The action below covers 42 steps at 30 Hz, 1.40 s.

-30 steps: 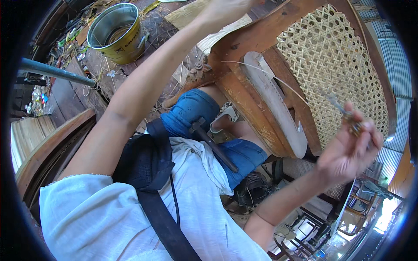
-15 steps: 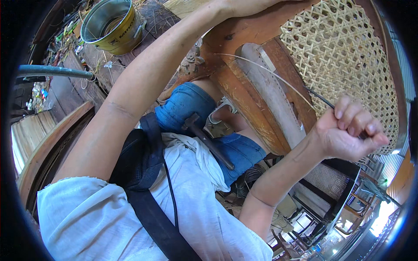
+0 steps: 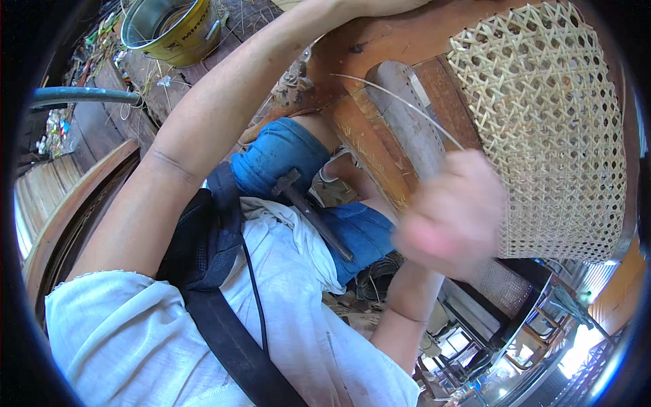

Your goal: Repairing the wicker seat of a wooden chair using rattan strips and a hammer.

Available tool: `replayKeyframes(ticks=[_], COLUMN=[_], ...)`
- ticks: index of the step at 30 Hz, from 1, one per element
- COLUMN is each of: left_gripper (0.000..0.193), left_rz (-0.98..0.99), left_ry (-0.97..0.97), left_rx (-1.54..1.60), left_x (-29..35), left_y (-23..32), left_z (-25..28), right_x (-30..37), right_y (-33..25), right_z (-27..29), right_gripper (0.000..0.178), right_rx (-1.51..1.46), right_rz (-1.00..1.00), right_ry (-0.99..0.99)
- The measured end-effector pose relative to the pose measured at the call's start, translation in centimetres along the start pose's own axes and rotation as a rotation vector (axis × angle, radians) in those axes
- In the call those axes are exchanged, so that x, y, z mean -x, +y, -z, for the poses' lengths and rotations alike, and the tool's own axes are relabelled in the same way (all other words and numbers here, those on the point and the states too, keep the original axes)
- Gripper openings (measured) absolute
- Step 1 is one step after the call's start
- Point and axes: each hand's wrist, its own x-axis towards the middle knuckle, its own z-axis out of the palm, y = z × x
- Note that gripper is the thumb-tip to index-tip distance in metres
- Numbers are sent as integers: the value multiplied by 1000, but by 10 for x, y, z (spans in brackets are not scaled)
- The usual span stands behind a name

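My right hand [image 3: 454, 217], smeared by motion, is closed in a fist before the chair's wooden frame [image 3: 447, 95]. The thin dark rod it gripped a moment ago is hidden by the fist now. A pale cane strand [image 3: 400, 99] runs from the wood toward this hand. Beside it spreads the woven cane panel [image 3: 549, 136], an open lattice set in the brown frame. My left hand [image 3: 390, 5] rests on the frame at the top edge, its fingers mostly out of view. Across my lap, on blue shorts, lies a dark hammer [image 3: 312, 214].
A yellow metal bucket [image 3: 180, 44] stands on dark planks at the far left, with cane scraps around. A blue-green pipe [image 3: 88, 95] and a curved wooden piece [image 3: 81, 203] are on the left. Other chairs [image 3: 542, 332] stand at the lower right.
My right hand has swung left and slightly down, from over the cane panel to in front of the wooden frame. The dark rod has gone from sight. My left hand stays on the frame.
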Motion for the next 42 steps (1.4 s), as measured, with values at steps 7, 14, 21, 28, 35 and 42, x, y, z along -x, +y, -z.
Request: replayKeyframes(ticks=[7, 14, 21, 28, 35, 42], left_gripper=[67, 67, 68, 65, 64, 45], left_rz=[1, -51, 28, 0, 59, -66], left_ry=[32, 106, 61, 24, 50, 167], left_rx=[-158, -105, -77, 122, 64, 144], left_x=[3, 3, 3, 11, -5, -18], left_y=[4, 2, 4, 7, 3, -39], left_z=[8, 2, 5, 3, -4, -17], right_x=[-3, -17, -19, -15, -21, -16], right_y=[18, -16, 9, 7, 9, 10], right_z=[1, 50, 43, 46, 36, 0], right_gripper=[30, 51, 48, 47, 51, 33], right_rx=[44, -726, -705, -721, -651, -158], right_rz=[294, -16, -82, -36, -109, 98], right_ry=[153, 492, 483, 367, 486, 128])
